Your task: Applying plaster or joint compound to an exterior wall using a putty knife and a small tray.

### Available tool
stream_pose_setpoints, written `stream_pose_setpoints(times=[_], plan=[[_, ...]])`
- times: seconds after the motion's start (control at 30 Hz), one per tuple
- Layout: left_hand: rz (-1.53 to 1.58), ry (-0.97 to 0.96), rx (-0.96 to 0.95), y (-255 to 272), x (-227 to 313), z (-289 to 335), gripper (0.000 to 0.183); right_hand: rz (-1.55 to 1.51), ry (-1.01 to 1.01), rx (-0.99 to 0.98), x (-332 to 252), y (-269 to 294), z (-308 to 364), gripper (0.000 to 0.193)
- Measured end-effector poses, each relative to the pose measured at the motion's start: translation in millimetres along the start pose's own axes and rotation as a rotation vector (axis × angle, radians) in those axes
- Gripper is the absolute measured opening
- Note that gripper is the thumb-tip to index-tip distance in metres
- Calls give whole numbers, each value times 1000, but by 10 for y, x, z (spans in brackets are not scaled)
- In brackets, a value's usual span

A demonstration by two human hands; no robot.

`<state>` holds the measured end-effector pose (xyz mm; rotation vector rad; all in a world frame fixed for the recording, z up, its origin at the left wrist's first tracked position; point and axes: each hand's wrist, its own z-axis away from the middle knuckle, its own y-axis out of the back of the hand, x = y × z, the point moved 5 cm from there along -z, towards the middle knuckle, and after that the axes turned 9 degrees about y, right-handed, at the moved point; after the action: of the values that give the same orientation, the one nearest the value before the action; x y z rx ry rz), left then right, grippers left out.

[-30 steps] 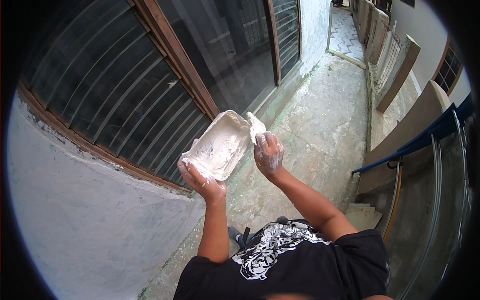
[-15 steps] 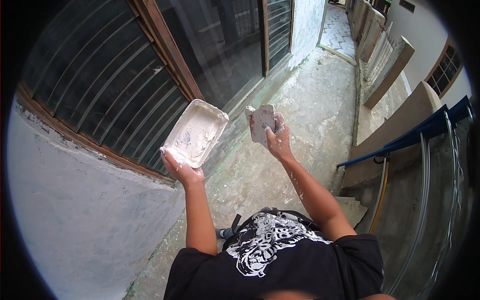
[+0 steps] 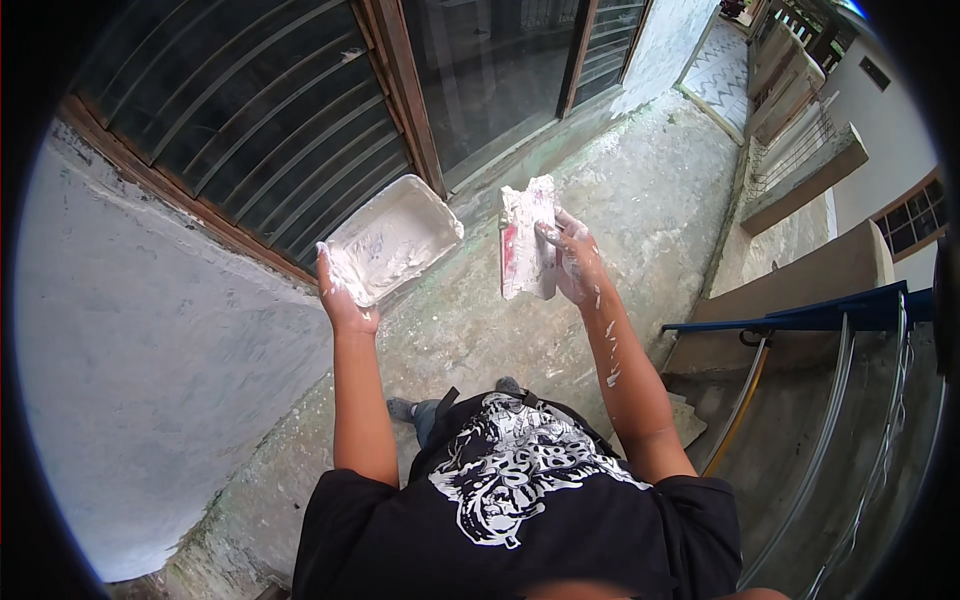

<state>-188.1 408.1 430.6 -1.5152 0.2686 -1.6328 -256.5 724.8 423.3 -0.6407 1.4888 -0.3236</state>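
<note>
My left hand (image 3: pixel 345 303) grips the lower left end of a shallow rectangular plastic tray (image 3: pixel 408 190), tilted beside the window. White putty (image 3: pixel 405 243) coats its floor and walls. In my right hand (image 3: pixel 579 265) is a flat spreader (image 3: pixel 527 240), held roughly upright between thumb and fingers to the right of the tray and apart from it. Thick white putty covers most of its face, with red showing at its left side. Both hands are smeared with putty, and splashes mark my right forearm.
To the left is a grey plastered wall (image 3: pixel 170 370) under a wood-framed louvre window (image 3: pixel 270 130). A concrete walkway (image 3: pixel 620 170) runs ahead to a tiled strip (image 3: pixel 722 70). On the right are a low wall (image 3: pixel 800 250), a blue rail (image 3: pixel 790 318) and metal pipes (image 3: pixel 820 430).
The spreader has turned in my right hand, so more of its putty-covered face shows. The tray has tilted and shifted slightly. My view has swung, moving the window and walkway rightward.
</note>
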Motion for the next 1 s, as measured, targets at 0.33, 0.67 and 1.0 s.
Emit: stream_pose_setpoints(times=[0.33, 0.67, 1.0], plan=[[234, 303, 36, 1216, -110, -205, 49, -581, -193, 100, 979, 132, 42, 43], [206, 494, -61, 2039, 260, -691, 52, -374, -159, 375, 2131, 117, 208, 32], [72, 878, -128, 3153, -429, -1631, 53, -99, -298, 751, 3959, 300, 194, 13]])
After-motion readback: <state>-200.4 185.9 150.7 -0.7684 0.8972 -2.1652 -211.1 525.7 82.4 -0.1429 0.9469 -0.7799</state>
